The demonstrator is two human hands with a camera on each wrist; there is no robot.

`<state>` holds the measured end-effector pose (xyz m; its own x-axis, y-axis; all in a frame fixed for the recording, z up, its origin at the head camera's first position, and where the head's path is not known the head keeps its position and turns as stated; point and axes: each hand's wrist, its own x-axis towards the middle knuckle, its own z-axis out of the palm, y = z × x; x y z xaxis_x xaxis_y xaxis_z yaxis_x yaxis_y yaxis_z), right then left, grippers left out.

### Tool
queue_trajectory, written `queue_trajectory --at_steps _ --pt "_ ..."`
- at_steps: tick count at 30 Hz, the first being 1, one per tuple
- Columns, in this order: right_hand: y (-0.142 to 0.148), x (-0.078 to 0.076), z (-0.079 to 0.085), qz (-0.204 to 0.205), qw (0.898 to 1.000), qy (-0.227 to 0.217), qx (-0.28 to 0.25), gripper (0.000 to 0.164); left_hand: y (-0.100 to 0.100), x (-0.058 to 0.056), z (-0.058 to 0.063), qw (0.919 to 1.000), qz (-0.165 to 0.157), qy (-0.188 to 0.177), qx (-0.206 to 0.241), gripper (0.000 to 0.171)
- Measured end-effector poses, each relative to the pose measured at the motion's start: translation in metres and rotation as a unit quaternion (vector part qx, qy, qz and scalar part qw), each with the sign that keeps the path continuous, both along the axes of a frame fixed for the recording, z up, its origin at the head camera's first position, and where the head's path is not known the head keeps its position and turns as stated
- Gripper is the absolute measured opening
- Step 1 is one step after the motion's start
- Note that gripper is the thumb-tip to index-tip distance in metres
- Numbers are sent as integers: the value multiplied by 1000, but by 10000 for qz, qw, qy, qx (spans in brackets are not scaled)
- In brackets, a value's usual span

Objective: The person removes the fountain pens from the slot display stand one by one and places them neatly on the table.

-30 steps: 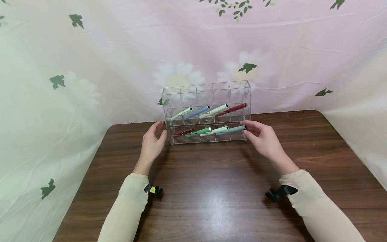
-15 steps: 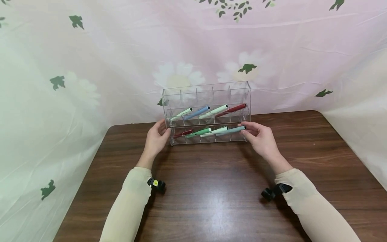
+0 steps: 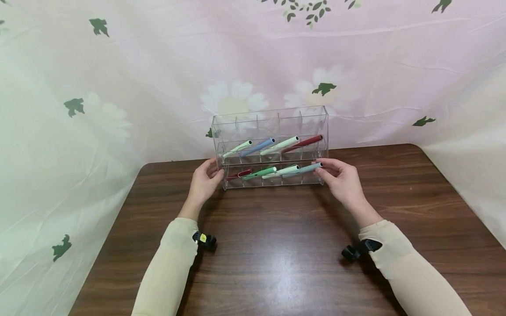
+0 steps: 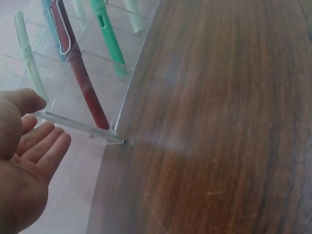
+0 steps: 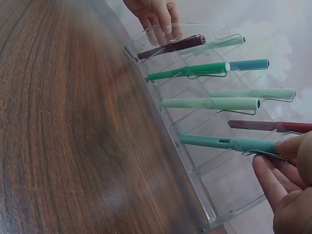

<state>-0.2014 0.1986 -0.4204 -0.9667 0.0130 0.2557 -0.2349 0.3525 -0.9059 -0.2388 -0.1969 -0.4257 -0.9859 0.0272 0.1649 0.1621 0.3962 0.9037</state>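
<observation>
A clear acrylic pen rack (image 3: 272, 116) stands at the back of the table, with capped pens leaning in two of its tiers. My left hand (image 3: 202, 182) holds the rack's left side panel (image 4: 80, 126), thumb on one side of its edge and fingers on the other. With thumb and fingers my right hand (image 3: 343, 181) pinches the cap end of a light blue-green pen (image 5: 209, 141) in the lowest tier's right part. Beside it in that tier lean a mint pen (image 5: 195, 103), a green pen (image 5: 180, 72) and a dark red pen (image 4: 83, 78).
The tier above holds a red pen (image 3: 306, 142), a blue pen (image 3: 257, 147) and two mint pens, one at the left (image 3: 237, 149). Behind the wooden table (image 3: 253, 245) hangs a floral cloth (image 3: 166, 66), which also runs along both sides.
My left hand has moved right onto the rack's side. My right hand has shifted slightly left onto the blue-green pen's end. Over the last half second both hands stay nearly still.
</observation>
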Motion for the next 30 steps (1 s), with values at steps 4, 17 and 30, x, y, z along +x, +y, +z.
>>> queue_trajectory --at_steps 4,17,30 --pt "0 1 3 -29 9999 4 -130 32 0 1 0 10000 30 -19 -64 49" --pt "5 7 8 -173 9996 148 -166 33 0 1 -3 9998 70 -153 105 50" --pt "14 14 21 -366 9974 515 -349 33 0 0 -7 9996 103 -171 218 48"
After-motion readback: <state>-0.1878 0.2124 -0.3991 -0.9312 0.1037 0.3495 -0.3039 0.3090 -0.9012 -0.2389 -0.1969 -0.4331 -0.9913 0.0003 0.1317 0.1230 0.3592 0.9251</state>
